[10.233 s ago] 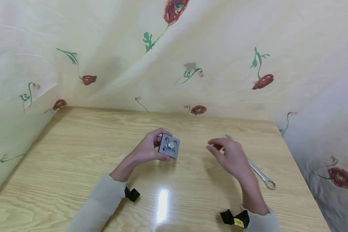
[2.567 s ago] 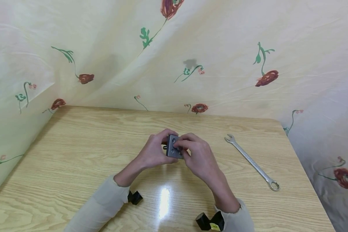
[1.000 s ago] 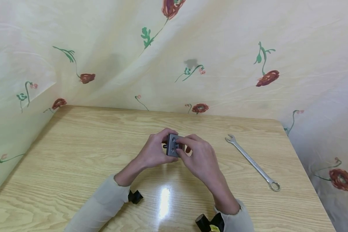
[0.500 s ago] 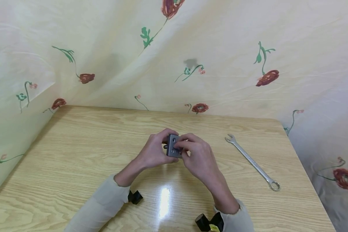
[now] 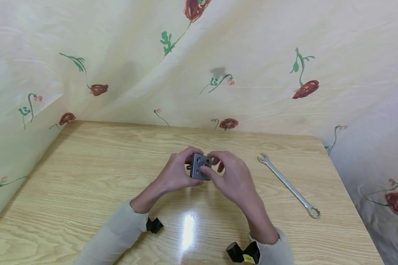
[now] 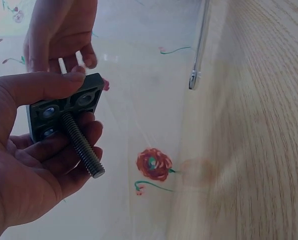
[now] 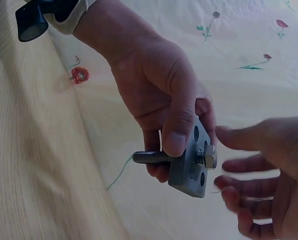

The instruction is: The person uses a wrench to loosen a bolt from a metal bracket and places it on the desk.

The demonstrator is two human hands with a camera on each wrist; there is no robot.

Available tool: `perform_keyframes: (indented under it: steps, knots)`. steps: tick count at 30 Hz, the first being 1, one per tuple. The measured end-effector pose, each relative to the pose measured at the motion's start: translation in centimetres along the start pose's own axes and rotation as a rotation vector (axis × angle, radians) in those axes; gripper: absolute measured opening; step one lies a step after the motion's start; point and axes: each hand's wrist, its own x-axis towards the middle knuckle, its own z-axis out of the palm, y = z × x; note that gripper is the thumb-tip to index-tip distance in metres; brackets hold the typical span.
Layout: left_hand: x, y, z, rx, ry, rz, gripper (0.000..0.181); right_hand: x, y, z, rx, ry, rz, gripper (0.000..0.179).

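My left hand (image 5: 170, 175) grips a grey square plate (image 7: 184, 176) by its edges, above the table. The plate has holes near its corners, and a bolt passes through its middle. The bolt's threaded shank (image 6: 81, 145) sticks out on the left-hand side. Its hex head (image 7: 211, 157) stands a little off the plate's other face, with some thread showing between. My right hand (image 5: 235, 176) is beside that head, fingers loosely bent and spread, holding nothing. In the right wrist view its thumb (image 7: 238, 137) is close to the bolt head, with a gap visible.
A combination wrench (image 5: 286, 184) lies aslant on the wooden table (image 5: 86, 165), to the right of my right hand. Behind the table hangs a pale cloth (image 5: 126, 92) with printed flowers, which also runs along both sides.
Ten seconds ago my right hand was farther right, over the wrench. It then worked with its fingertips at the bolt head. Since half a second ago its fingers have spread and drawn back.
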Motion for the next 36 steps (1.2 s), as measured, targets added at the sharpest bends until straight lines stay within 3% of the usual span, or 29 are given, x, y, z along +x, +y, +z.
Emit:
perform_keyframes:
  steps: [5,13,27,36]
  knots:
    - [-0.04,0.1,0.06,0.009,0.002,-0.001,0.065,0.14,-0.28,0.41,-0.063,-0.035,0.093,0.032]
    - [-0.09,0.09,0.12,0.021,-0.002,0.012,0.065,0.11,-0.66,0.98,-0.069,-0.012,0.088,0.023]
    - [-0.18,-0.07,0.03,0.006,-0.001,0.014,0.067,-0.35,-0.81,0.97,-0.039,0.03,-0.047,0.021]
    - [-0.14,-0.14,0.09,0.01,-0.001,0.028,0.064,-0.37,-0.46,1.04,-0.088,0.059,-0.17,0.023]
